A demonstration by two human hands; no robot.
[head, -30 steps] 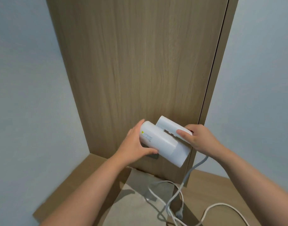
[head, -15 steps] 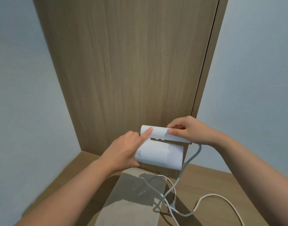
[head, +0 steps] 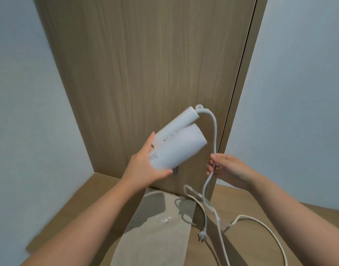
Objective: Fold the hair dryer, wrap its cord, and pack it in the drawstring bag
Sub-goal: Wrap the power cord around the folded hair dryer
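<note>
Your right hand (head: 228, 169) has left the dryer (head: 181, 143), where a moment ago both hands were pressing the handle against the barrel. It now pinches the cord (head: 214, 131), fingers curled round it a little below where it arches out of the handle's end. Your left hand (head: 145, 169) alone grips the dryer at its lower end, thumb beneath and fingers behind, and has tipped it so the handle end points up and to the right. The dryer is held in the air in front of the wooden panel (head: 145, 64), handle lying along the barrel, so the fold looks done and the wrapping step seems to be starting. No turn of cord is round the body yet. Below your right hand the cord hangs to the bench (head: 251, 208) and runs in loose loops, with the plug (head: 202, 236) lying just right of the bag (head: 157, 227). The bag lies flat on the bench under your hands, untouched. Mind the slack: the loops cross each other and may tangle as you wind.
</note>
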